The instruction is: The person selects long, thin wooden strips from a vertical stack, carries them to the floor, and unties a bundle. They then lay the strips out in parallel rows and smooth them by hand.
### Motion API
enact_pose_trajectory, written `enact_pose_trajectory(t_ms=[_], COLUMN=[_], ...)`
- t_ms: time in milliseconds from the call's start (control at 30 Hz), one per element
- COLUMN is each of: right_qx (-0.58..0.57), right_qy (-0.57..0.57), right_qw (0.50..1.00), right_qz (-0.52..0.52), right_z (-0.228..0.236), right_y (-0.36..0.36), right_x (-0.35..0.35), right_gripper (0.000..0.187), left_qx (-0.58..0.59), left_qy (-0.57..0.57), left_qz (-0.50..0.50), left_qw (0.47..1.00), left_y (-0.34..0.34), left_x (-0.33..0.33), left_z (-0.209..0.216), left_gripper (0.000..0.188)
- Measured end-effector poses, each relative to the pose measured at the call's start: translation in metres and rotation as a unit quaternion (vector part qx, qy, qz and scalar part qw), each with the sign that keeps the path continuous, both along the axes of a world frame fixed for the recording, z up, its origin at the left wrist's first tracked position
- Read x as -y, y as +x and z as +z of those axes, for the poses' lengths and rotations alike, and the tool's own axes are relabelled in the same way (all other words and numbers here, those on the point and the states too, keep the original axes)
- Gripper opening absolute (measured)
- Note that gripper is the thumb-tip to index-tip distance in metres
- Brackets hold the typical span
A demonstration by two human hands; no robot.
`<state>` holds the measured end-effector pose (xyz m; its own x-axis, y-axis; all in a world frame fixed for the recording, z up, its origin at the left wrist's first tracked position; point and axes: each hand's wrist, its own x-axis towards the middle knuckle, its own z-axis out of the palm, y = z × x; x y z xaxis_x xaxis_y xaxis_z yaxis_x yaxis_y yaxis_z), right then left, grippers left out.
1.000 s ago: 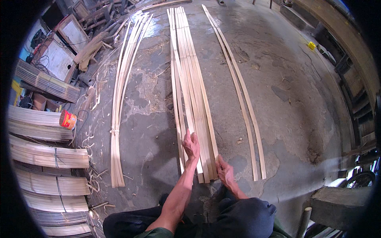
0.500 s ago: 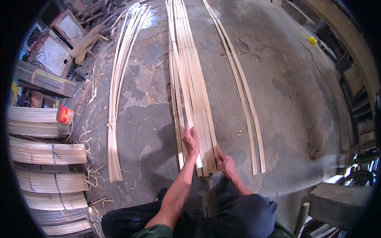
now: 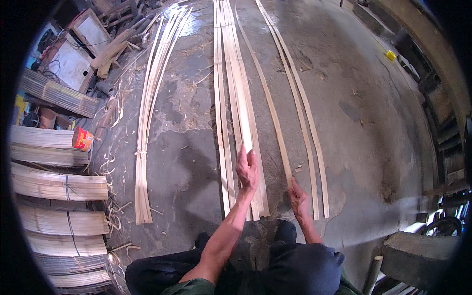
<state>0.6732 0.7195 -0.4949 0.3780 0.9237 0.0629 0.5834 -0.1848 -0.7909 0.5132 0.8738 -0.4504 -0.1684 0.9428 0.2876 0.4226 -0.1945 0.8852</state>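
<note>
Several long pale bamboo strips (image 3: 263,196) lie side by side on the floor in front of me, running away into the distance. My left hand (image 3: 247,169) is closed over the middle of this group, gripping a strip (image 3: 241,110) that looks brighter than those around it. Out to the right, my right hand (image 3: 299,197) pinches the near end of a single strip (image 3: 272,110), which curves back toward the far end of the group. Beyond it lie two separate strips (image 3: 309,128), just right of that hand.
A tied bundle of strips (image 3: 142,182) lies to the left. Stacks of bound slats (image 3: 59,183) line the left edge, with a red and orange tin (image 3: 82,139) on them. A concrete block (image 3: 418,253) stands at lower right; a yellow object (image 3: 391,55) lies far right.
My right hand has moved right, drawing one strip away from the group's right side. My left hand has shifted slightly right, and the group's strips have spread a little differently.
</note>
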Motion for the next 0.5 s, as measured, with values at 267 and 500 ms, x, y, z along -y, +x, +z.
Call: enact_pose_trajectory(t_ms=[267, 500], right_qx=[-0.116, -0.240], right_qy=[-0.137, -0.097], right_qw=[0.983, 0.965], right_qz=[0.039, 0.045], right_z=[0.041, 0.043], right_y=[-0.040, -0.072], right_x=[0.014, 0.008], right_gripper=[0.043, 0.041], left_qx=[-0.014, 0.049], left_qy=[-0.031, -0.002], left_qz=[-0.033, -0.049], left_qw=[0.999, 0.998], left_y=[0.017, 0.036], left_x=[0.033, 0.047], left_z=[-0.035, -0.007], left_gripper=[0.039, 0.041])
